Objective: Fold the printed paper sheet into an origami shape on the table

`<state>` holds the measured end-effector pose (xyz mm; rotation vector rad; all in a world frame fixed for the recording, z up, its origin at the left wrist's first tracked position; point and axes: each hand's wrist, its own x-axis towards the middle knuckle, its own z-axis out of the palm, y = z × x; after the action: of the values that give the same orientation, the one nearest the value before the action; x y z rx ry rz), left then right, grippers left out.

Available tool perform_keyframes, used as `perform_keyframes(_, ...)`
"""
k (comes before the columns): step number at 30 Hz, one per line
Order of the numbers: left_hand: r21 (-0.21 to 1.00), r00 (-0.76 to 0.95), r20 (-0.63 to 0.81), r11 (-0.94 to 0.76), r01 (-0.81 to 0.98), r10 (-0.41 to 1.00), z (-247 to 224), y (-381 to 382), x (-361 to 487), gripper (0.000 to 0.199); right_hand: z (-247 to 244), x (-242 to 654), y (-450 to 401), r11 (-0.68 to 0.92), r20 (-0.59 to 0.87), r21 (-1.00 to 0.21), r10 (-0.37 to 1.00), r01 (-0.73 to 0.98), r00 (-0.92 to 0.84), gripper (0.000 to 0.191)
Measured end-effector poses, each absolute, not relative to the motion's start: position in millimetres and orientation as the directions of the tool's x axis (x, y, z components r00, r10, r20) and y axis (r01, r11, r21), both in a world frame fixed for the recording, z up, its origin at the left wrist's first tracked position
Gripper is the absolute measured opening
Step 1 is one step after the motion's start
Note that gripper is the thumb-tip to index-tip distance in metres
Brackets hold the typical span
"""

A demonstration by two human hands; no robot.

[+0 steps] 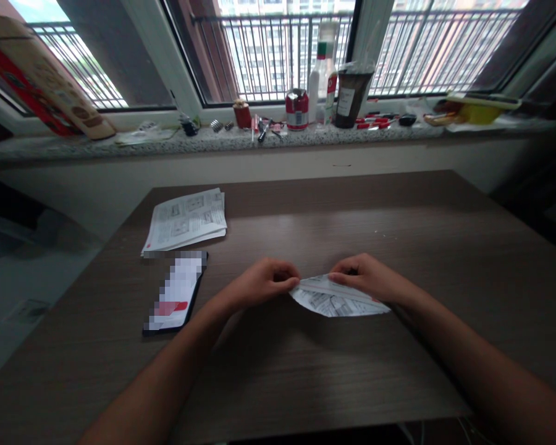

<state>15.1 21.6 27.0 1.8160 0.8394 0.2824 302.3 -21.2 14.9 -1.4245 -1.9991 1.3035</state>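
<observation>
A folded sheet of printed paper [336,301] is held just above the brown table, right of the middle. My left hand [267,281] pinches its left tip between thumb and fingers. Along the paper's upper edge, my right hand [368,277] grips it with the thumb on the near side and the fingers bent behind. The paper is long and narrow, with a crease running lengthwise and a pointed end at the right. Some fingertips of both hands are hidden.
A phone [178,293] with a lit screen lies left of my left forearm, below a stack of printed sheets [188,216]. On the stone windowsill [167,145] stand a red can [297,111], a dark cup [351,99], bottles and small tools.
</observation>
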Motion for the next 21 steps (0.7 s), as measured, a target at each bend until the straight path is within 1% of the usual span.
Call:
perform_keyframes(3, 0.896, 0.762, -0.189, -0.208, 0.392, 0.620, 27, 20, 17, 0.020, 13, 299, -21, 0.088, -0.231, -0.822, 0.852, 0.563, -0.470, 0.035)
perform_keyframes(7, 0.896, 0.760, -0.207, -0.192, 0.400, 0.616, 29, 16, 25, 0.024, 13, 290, -23, 0.092, -0.245, -0.833, 0.822, 0.546, -0.513, 0.035)
perform_keyframes(12, 0.909, 0.761, -0.264, -0.111, 0.402, 0.592, 25, 11, 33, 0.025, 13, 282, -26, 0.073, -0.266, -0.831, 0.819, 0.552, -0.508, 0.034)
perform_keyframes(17, 0.905, 0.695, -0.231, -0.111, 0.410, 0.681, 17, 10, 33, 0.021, 15, 287, -25, 0.053, -0.255, -0.844, 0.836, 0.533, -0.486, 0.035)
perform_keyframes(21, 0.910, 0.663, -0.206, -0.108, 0.401, 0.720, 16, 11, 32, 0.021, 18, 294, -23, 0.085, -0.216, -0.853, 0.840, 0.514, -0.498, 0.033)
